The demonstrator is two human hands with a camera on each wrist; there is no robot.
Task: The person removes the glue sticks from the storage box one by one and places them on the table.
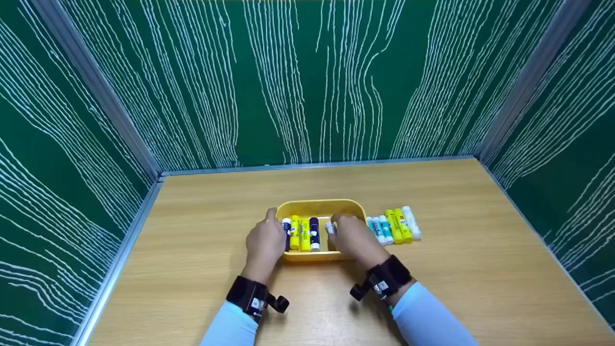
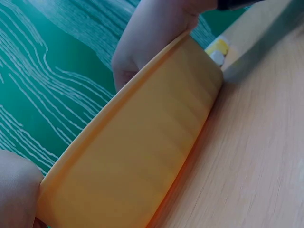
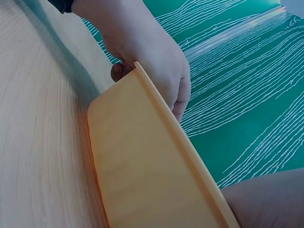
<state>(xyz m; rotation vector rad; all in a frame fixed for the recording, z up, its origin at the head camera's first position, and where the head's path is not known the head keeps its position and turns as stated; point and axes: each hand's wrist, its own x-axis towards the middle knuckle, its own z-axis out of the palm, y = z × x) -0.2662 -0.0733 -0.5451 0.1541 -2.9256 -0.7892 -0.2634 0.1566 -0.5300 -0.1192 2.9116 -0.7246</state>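
The left hand point(image 1: 265, 240) curls round the left edge of the yellow tray point(image 1: 314, 257); the right hand point(image 1: 354, 236) pinches a white-ended stick point(image 1: 330, 228) inside the tray's right edge; the stick looks light, stiff and slick, probably best held mid-barrel

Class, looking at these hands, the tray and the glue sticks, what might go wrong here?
The right hand may knock the outside glue sticks, which lie close beside it, when it withdraws.
The white-ended stick it holds could slip or bump the four sticks visible inside.
The left hand grips the yellow tray; a tug might shift its contents.
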